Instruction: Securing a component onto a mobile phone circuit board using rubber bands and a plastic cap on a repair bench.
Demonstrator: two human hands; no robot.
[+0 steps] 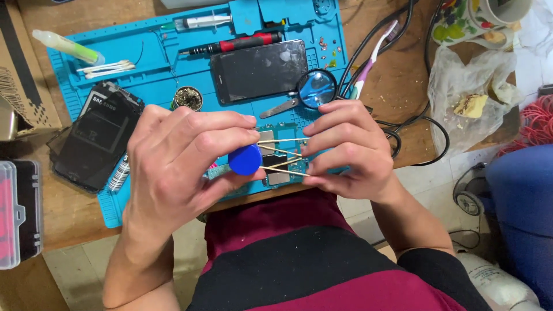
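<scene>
Head view: your left hand (173, 158) pinches the blue disc (245, 159) while your right hand (345, 147) fingers (322, 124) grip its thin leads (282, 158), steadying them above the circuit board (282, 178)

A small round blue cap (245, 159) sits at mid-frame. Several thin wooden sticks (282, 155) fan rightward from it, crossing one another.

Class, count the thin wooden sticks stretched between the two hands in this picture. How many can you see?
4 wooden sticks, fanned between the left hand, beside the blue cap, and the right hand: one on top, two crossing in the middle, one lowest. Fingers may hide more.
</scene>
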